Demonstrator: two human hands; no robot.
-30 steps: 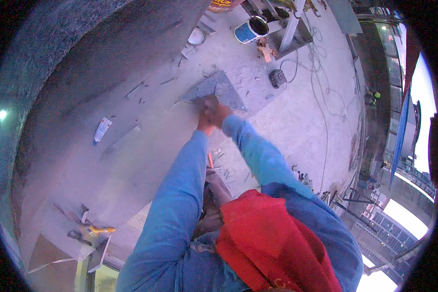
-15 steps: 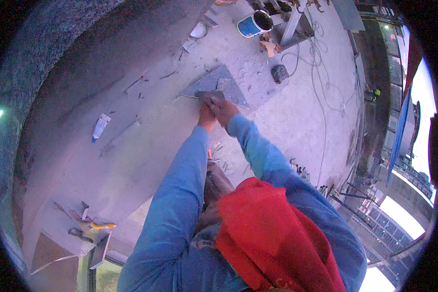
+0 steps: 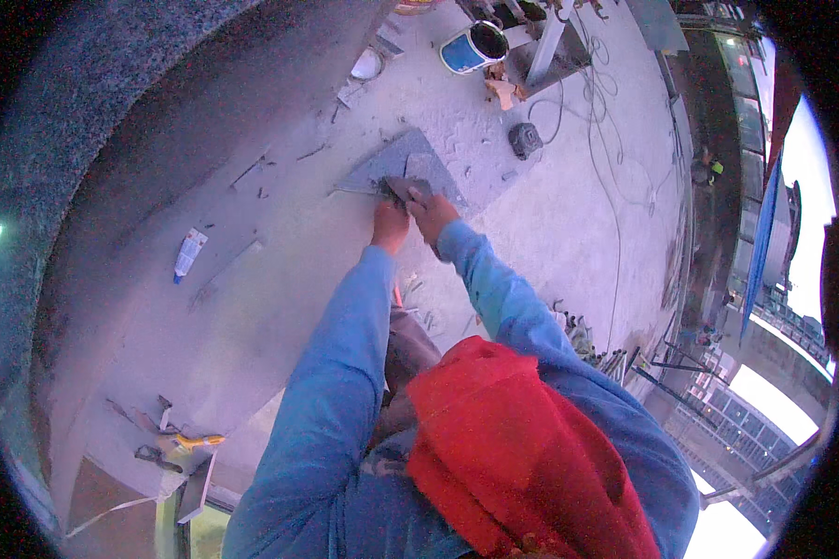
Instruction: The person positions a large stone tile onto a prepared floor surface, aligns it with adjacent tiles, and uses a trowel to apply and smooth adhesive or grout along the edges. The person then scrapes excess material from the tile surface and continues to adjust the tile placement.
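**Pinched fingers and a sudden slip look like the main risks**

Both hands meet over the near edge of a grey slab (image 3: 373,166) that lies flat on the dusty floor (image 3: 569,233), at the far end of the person's reach. The right hand (image 3: 433,216) pinches a dark flat piece (image 3: 403,189), with the fingers close to its right end. The left hand (image 3: 391,226) is curled just beside it, on the near left; whether its fingers are closed on the piece or on something smaller cannot be told, as the hand hides it.

The dark piece sits over the slab, near a smaller grey block (image 3: 426,166) that rests on the slab's right part. If the right hand's pinch gives way, the piece could drop or skid, and bare fingertips might be scraped or caught between it and the slab, since the two hands are so close together. Dust on the skin would probably make such a slip likelier.

The slab could also shift if pressed hard at one side, because no hand seems to steady it and the floor looks gritty.

Farther right, a black boxy tool (image 3: 525,141) trails a thin cable (image 3: 559,126); a careless step that way could snag it. The tube (image 3: 190,254) on the left could be trodden on.
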